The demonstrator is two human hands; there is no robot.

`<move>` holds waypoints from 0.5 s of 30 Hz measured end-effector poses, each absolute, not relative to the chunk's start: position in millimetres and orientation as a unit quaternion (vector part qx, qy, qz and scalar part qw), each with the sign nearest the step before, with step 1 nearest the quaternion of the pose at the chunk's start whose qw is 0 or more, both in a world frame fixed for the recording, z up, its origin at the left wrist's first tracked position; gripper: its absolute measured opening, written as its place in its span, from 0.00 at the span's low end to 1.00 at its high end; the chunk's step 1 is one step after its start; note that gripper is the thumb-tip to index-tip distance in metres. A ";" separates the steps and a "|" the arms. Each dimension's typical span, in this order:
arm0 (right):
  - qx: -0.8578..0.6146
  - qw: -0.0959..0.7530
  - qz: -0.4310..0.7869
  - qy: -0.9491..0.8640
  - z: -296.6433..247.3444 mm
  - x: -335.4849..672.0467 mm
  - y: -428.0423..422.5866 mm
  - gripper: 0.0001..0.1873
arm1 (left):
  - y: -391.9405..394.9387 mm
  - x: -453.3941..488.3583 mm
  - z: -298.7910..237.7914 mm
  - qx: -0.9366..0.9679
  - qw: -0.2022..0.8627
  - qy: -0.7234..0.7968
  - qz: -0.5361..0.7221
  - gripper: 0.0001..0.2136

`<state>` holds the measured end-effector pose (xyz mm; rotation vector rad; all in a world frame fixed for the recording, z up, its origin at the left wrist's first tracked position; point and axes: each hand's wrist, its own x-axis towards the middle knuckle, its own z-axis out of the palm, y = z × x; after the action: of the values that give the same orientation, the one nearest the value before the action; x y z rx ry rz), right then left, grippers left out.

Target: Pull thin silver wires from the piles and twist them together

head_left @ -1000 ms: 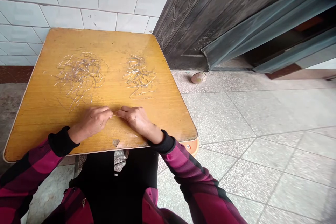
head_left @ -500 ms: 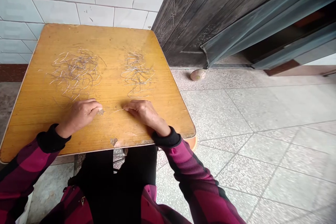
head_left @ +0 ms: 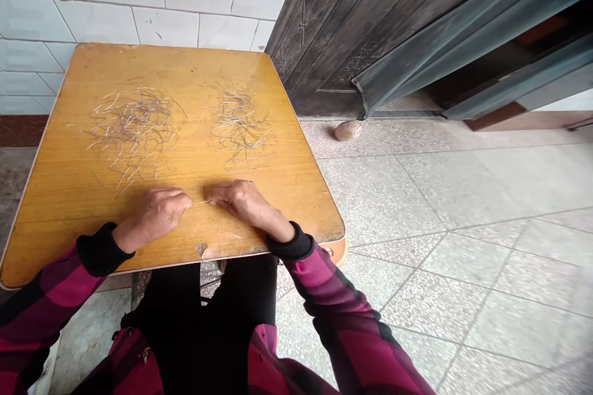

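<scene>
A short thin wire [head_left: 201,202] stretches between my two hands, just above or on the table near its front edge. My left hand [head_left: 160,213] is closed in a pinch at the wire's left end. At the other end, my right hand [head_left: 243,200] pinches it between thumb and fingers. Beyond my left hand lies a loose, tangled pile of thin wires [head_left: 139,123]. A smaller pile of wires [head_left: 239,126] lies beyond my right hand. The fingertips hide both ends of the held wire.
The yellow wooden table [head_left: 194,74] has a chipped spot at its front edge and stands against a white tiled wall [head_left: 167,24]. A dark carved door [head_left: 324,43] and a grey-blue curtain [head_left: 417,62] are to the right. A worn ball [head_left: 347,130] rests on the tiled floor.
My left hand has moved right and slightly nearer to me, and now meets the wire's left end. The right hand has shifted a little left, so the hands are closer together.
</scene>
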<state>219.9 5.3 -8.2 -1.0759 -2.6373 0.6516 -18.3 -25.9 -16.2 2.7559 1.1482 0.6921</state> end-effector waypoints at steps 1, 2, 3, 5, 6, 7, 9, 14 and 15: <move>-0.361 0.111 0.219 -0.900 -8.9 221.6 6.3 0.14 | -25.8 -18.8 -16.4 0.898 0.043 0.376 0.226 0.14; -0.357 0.114 0.215 -0.902 -10.1 223.0 7.3 0.14 | -25.6 -19.3 -16.8 0.896 0.050 0.379 0.227 0.13; -0.355 0.118 0.212 -0.903 -11.5 224.4 8.2 0.14 | -25.2 -19.9 -17.4 0.893 0.058 0.384 0.229 0.13; -0.357 0.128 0.207 -0.902 -15.0 227.1 9.7 0.14 | -24.2 -21.5 -18.9 0.887 0.073 0.395 0.230 0.13; -0.359 0.134 0.206 -0.900 -16.6 228.5 10.2 0.13 | -23.5 -22.3 -19.6 0.884 0.078 0.399 0.229 0.13; -0.362 0.141 0.207 -0.898 -17.9 230.1 10.6 0.13 | -22.9 -23.2 -20.1 0.883 0.082 0.402 0.228 0.13; -0.368 0.150 0.213 -0.892 -19.4 233.2 10.9 0.13 | -21.6 -24.7 -20.5 0.881 0.088 0.406 0.227 0.13; -0.378 0.158 0.237 -0.881 -17.2 237.4 9.5 0.14 | -18.9 -25.6 -19.4 0.874 0.104 0.417 0.225 0.13; -0.381 0.162 0.236 -0.879 -16.6 237.2 8.8 0.14 | -18.4 -25.6 -19.0 0.873 0.109 0.420 0.224 0.13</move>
<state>237.2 8.8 -16.6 -1.0870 -2.5099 0.6735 -25.6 -18.4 -19.0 2.5668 1.2352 0.6596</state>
